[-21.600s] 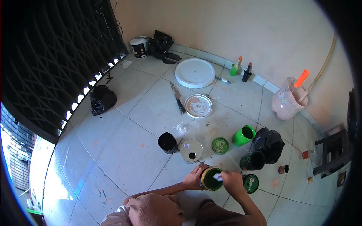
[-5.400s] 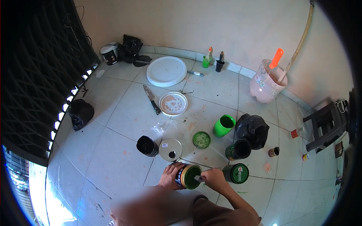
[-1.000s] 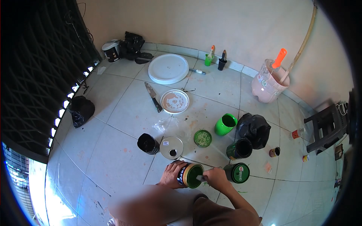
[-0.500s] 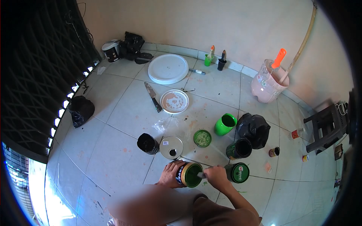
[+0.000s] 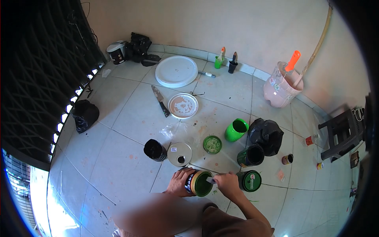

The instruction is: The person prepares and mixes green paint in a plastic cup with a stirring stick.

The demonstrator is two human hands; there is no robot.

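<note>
At the bottom centre, my left hand [image 5: 180, 183] is wrapped round the side of an open paint can [image 5: 190, 182] with green paint inside, its mouth tilted to the right. My right hand [image 5: 227, 184] is closed on a small flat grey tool [image 5: 211, 180], whose end is at the can's right rim. Just right of that hand lies a dark can with a green lid [image 5: 252, 181]. Above the held can are a round silver lid [image 5: 176, 151], a green paint-marked lid [image 5: 212, 144] and a black container [image 5: 154, 150].
Around them stand a green cup [image 5: 236, 130], an open dark can [image 5: 250, 156] and a black bag [image 5: 267, 136]. Farther off are a knife [image 5: 160, 101], white lids [image 5: 176, 71], brushes in small cups [image 5: 233, 63], a pink bucket [image 5: 280, 89] and a dark stool [image 5: 341, 134].
My right hand has shifted very slightly, and more of the flat tool shows at the can's rim. My left hand still holds the can.
</note>
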